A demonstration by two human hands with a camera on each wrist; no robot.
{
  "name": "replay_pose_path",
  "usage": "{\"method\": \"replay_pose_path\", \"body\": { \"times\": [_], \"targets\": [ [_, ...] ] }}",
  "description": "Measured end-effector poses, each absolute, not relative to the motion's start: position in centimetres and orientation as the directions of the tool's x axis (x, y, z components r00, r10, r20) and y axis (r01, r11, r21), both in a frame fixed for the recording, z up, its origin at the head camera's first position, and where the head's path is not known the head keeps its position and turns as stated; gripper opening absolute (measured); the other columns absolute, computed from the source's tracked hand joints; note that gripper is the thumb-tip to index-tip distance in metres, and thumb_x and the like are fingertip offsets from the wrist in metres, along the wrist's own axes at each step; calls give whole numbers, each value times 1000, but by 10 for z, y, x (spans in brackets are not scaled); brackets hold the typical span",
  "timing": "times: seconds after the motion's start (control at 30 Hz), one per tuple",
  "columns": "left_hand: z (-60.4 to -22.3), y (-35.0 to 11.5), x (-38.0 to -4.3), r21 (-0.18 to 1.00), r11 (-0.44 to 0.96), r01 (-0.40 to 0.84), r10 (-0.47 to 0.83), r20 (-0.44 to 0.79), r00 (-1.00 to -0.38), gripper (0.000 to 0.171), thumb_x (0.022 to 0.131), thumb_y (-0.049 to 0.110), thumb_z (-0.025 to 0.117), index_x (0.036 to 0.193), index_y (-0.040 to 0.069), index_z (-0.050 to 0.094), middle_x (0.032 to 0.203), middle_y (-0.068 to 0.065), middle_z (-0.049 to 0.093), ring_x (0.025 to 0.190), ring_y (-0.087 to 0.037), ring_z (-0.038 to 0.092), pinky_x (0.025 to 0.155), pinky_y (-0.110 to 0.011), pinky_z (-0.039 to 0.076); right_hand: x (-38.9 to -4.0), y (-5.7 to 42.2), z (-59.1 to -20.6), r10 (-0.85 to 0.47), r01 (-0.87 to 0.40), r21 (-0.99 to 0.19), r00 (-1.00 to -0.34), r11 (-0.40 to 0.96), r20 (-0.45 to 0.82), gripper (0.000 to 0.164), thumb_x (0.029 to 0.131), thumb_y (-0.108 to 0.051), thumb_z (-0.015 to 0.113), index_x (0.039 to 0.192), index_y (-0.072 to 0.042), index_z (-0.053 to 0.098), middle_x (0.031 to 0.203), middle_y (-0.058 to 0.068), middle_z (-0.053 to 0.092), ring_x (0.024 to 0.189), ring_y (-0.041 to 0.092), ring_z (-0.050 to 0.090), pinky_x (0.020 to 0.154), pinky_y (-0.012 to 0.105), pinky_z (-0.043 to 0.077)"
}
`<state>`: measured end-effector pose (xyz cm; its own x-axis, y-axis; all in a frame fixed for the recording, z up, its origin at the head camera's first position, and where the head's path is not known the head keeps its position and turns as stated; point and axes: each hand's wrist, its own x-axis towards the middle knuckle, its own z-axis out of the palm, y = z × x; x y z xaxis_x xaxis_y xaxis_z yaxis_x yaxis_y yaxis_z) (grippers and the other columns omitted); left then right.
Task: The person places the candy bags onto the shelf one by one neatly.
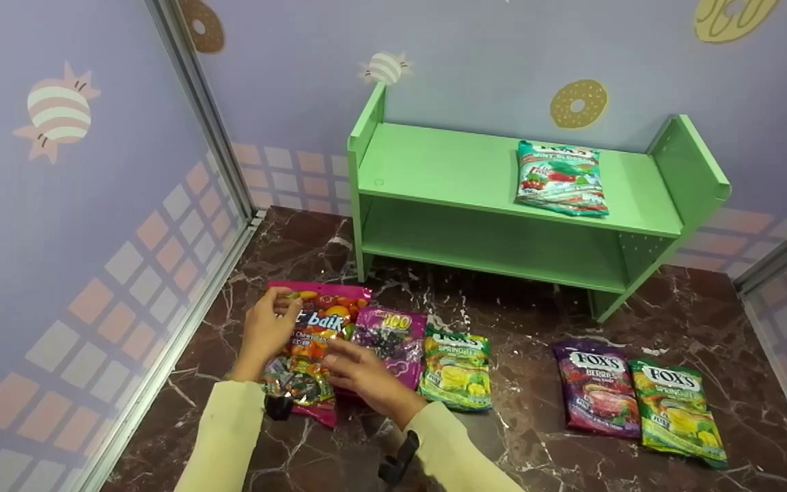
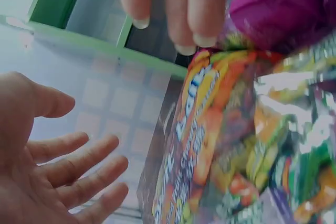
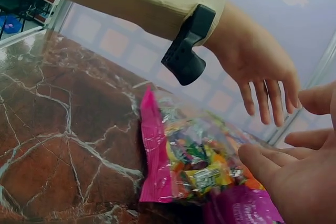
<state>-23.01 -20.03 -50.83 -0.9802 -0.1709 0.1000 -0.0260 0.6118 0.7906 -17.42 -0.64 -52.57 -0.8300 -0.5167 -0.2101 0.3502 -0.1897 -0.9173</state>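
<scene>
A large fruit-chew candy bag (image 1: 315, 342) with a pink border and clear lower window lies on the floor. Over its upper left part is my left hand (image 1: 269, 331), fingers loosely bent, holding nothing. In the left wrist view the left hand (image 2: 58, 171) is apart from the bag, palm and spread fingers showing. My right hand (image 1: 363, 376) hovers at the bag's right side with relaxed fingers; whether its fingertips touch the bag, I cannot tell. Beside it lies a purple candy bag (image 1: 397, 342), partly behind the right hand. The right wrist view shows wrapped candies in the big bag (image 3: 199, 156).
A green two-tier shelf (image 1: 448, 167) stands against the wall, a mint candy bag (image 1: 561, 181) on its top board. On the marbled floor (image 1: 523, 410) lie a green-yellow candy bag (image 1: 457, 372), a berries bag (image 1: 602, 396) and another green-yellow bag (image 1: 680, 413). Walls rise left and right.
</scene>
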Motion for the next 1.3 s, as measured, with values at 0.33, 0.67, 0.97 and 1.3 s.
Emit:
{"method": "replay_pose_path", "body": {
  "times": [0.33, 0.67, 0.97, 1.3],
  "targets": [
    [-524, -218, -228, 722, 673, -158, -197, -31, -980, 46, 95, 28, 57, 131, 0, 54, 133, -27, 53, 123, -45, 48, 104, -58, 37, -177, -16, -535, -495, 361, -931, -821, -61, -286, 68, 99, -31, 53, 152, 1, 25, 155, 24, 29, 138, 38, 39, 111, 52, 37],
    [-534, -241, -218, 693, 688, -215, -195, -109, -975, 55, 97, 33, 52, 139, -2, 45, 141, -32, 41, 129, -50, 39, 105, -63, 33, -181, -11, -531, -410, 443, -896, -822, -23, -395, 62, 98, -29, 56, 142, 10, 37, 142, 26, 47, 133, 44, 43, 109, 53, 40],
    [-549, -265, -205, 645, 699, -309, -246, -188, -951, 60, 97, 37, 50, 141, -4, 41, 140, -34, 43, 126, -53, 42, 104, -62, 36, -182, -11, -536, -413, 452, -892, -817, -26, -402, 56, 97, -28, 58, 133, 12, 45, 136, 26, 50, 134, 45, 41, 112, 55, 35],
    [-553, -272, -199, 634, 692, -345, -256, -232, -938, 70, 95, 53, 49, 134, -6, 47, 127, -31, 55, 116, -49, 52, 94, -60, 43, -182, -19, -537, -368, 487, -873, -814, -14, -449, 41, 96, -30, 58, 120, 4, 55, 119, 16, 60, 121, 34, 56, 109, 53, 39]
  ]
}}
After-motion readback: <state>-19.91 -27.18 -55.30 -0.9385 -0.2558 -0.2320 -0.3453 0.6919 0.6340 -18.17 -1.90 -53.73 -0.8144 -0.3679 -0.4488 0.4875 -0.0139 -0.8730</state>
